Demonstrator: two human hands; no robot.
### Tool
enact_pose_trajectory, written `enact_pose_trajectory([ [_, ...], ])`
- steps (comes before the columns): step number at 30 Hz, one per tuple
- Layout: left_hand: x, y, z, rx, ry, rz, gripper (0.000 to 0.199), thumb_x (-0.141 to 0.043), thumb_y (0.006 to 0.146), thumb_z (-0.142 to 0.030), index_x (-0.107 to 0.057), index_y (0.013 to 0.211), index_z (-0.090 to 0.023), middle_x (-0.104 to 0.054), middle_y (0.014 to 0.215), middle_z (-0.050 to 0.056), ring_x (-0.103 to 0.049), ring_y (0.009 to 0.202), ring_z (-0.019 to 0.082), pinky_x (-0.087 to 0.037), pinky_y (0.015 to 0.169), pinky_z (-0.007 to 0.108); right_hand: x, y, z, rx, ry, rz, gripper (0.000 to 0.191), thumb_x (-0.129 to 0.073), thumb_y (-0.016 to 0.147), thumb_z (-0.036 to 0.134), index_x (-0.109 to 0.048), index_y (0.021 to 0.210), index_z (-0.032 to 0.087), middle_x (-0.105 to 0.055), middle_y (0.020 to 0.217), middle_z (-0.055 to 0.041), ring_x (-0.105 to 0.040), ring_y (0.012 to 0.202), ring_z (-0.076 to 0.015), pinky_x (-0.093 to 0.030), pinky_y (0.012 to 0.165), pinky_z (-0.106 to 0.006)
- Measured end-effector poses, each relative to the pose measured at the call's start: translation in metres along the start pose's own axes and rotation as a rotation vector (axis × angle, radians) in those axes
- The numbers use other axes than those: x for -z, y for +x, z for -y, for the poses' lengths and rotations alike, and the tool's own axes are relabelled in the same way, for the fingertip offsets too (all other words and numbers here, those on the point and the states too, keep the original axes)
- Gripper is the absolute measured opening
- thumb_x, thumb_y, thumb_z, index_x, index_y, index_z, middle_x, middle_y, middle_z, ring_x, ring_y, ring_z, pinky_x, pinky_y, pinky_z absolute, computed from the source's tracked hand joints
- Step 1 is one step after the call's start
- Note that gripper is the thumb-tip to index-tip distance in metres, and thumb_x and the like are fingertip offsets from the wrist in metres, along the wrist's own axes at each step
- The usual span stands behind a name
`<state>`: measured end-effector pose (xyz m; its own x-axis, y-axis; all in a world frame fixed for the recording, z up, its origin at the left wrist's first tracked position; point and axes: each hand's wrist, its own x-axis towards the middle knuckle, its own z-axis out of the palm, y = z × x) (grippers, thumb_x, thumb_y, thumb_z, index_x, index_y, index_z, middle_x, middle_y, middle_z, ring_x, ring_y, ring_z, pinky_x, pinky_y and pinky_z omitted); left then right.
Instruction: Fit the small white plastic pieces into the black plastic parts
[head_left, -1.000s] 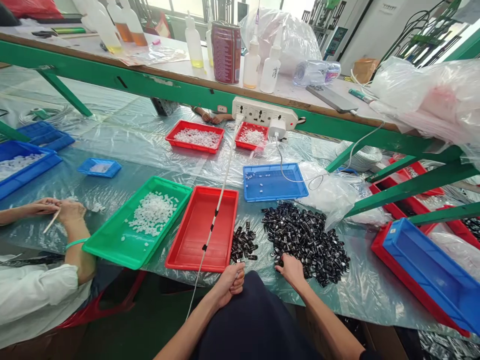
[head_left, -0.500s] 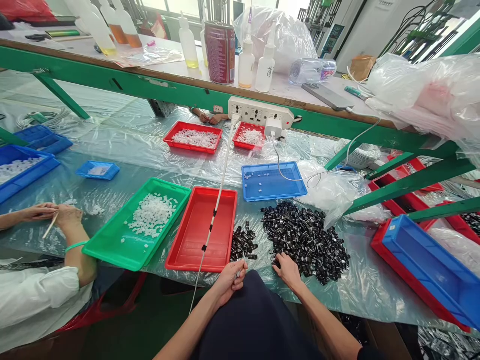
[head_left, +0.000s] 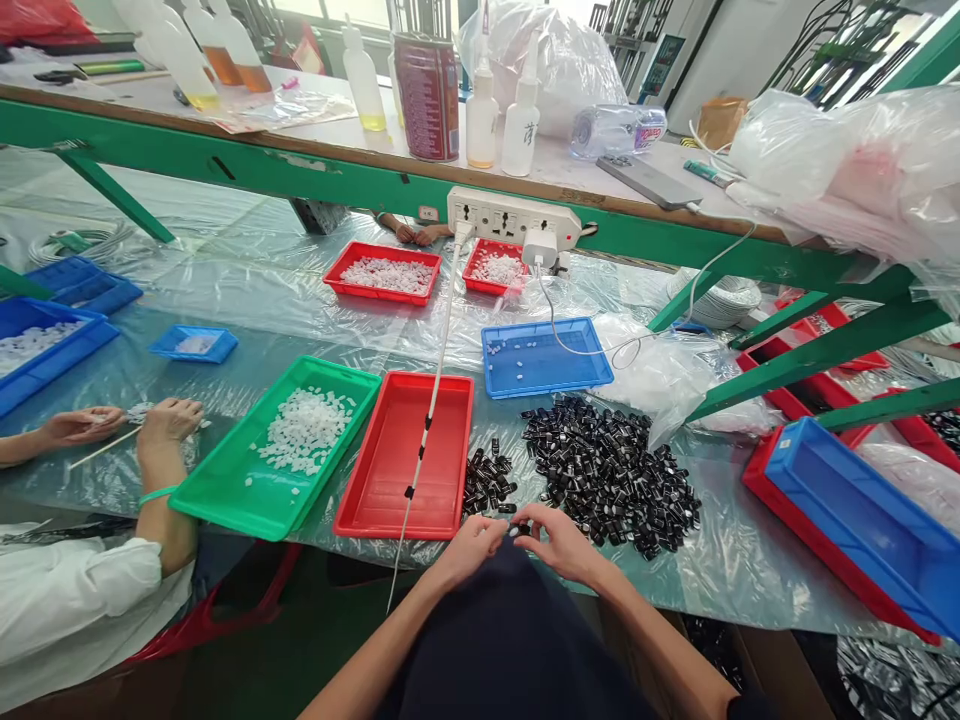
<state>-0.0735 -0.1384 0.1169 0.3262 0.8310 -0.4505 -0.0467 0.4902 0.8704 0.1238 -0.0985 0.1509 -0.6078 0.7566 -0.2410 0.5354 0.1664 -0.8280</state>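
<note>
My two hands meet just in front of the table's near edge, above my lap. My right hand (head_left: 556, 540) pinches a small black plastic piece (head_left: 521, 529) between thumb and fingers. My left hand (head_left: 474, 548) is closed, its fingertips right beside that piece; what it holds is too small to name. Behind my right hand spreads a large heap of similar black pieces (head_left: 607, 470). A smaller pile of black pieces (head_left: 487, 480) lies behind my left hand, against the right side of a red tray (head_left: 405, 460).
A green tray (head_left: 225, 490) holds small white pieces (head_left: 307, 430); a blue tray (head_left: 547, 375) has a few. A white cable (head_left: 424, 440) hangs across the red tray from a power strip (head_left: 514, 215). At left, a co-worker's hands (head_left: 169, 420) work. Stacked bins (head_left: 862, 530) stand right.
My right hand has come from the edge of the large heap leftwards to my left hand, bringing a black piece. My left hand has shifted slightly right. The co-worker's hands have moved apart.
</note>
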Motion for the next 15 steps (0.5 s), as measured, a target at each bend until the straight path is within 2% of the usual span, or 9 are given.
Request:
enact_pose_trajectory([
  [4,-0.003,-0.009,-0.010,0.015,-0.022,0.099,0.044,-0.045,0.085,-0.052,-0.040,0.054,-0.020,-0.032,0.053,-0.006,-0.024,0.050,0.009,-0.019,0.052,0.028,0.012,-0.004,0.022,0.050,-0.042,0.059,0.019,-0.065,0.086,0.027,-0.067,0.106,0.024,-0.068,0.096,-0.0005,-0.057,0.076,-0.0148,-0.044,0.074,-0.026],
  [10,-0.007,-0.015,-0.011,0.018,-0.077,0.131,0.034,-0.044,0.081,-0.046,-0.041,0.058,-0.021,-0.030,0.055,-0.006,-0.020,0.052,0.010,-0.017,0.052,0.027,0.016,-0.004,0.031,0.129,-0.213,0.126,0.020,-0.063,0.089,0.025,-0.069,0.108,0.025,-0.068,0.093,-0.0009,-0.060,0.081,-0.0160,-0.042,0.074,-0.025],
  [12,-0.008,-0.014,-0.009,0.004,-0.055,0.119,0.033,-0.044,0.080,-0.044,-0.041,0.058,-0.021,-0.027,0.053,-0.007,-0.018,0.051,0.010,-0.016,0.052,0.027,0.015,-0.004,0.035,0.152,-0.276,0.121,0.020,-0.062,0.090,0.025,-0.068,0.109,0.026,-0.069,0.095,-0.0020,-0.062,0.087,-0.0180,-0.042,0.076,-0.026],
  [15,-0.009,-0.014,-0.007,-0.095,0.109,-0.004,0.026,-0.048,0.076,-0.034,-0.041,0.055,-0.020,-0.029,0.053,-0.006,-0.022,0.054,0.011,-0.017,0.054,0.028,0.013,-0.006,0.042,0.163,-0.344,0.090,0.020,-0.059,0.092,0.025,-0.068,0.109,0.026,-0.069,0.094,-0.0029,-0.062,0.089,-0.0193,-0.042,0.076,-0.027],
])
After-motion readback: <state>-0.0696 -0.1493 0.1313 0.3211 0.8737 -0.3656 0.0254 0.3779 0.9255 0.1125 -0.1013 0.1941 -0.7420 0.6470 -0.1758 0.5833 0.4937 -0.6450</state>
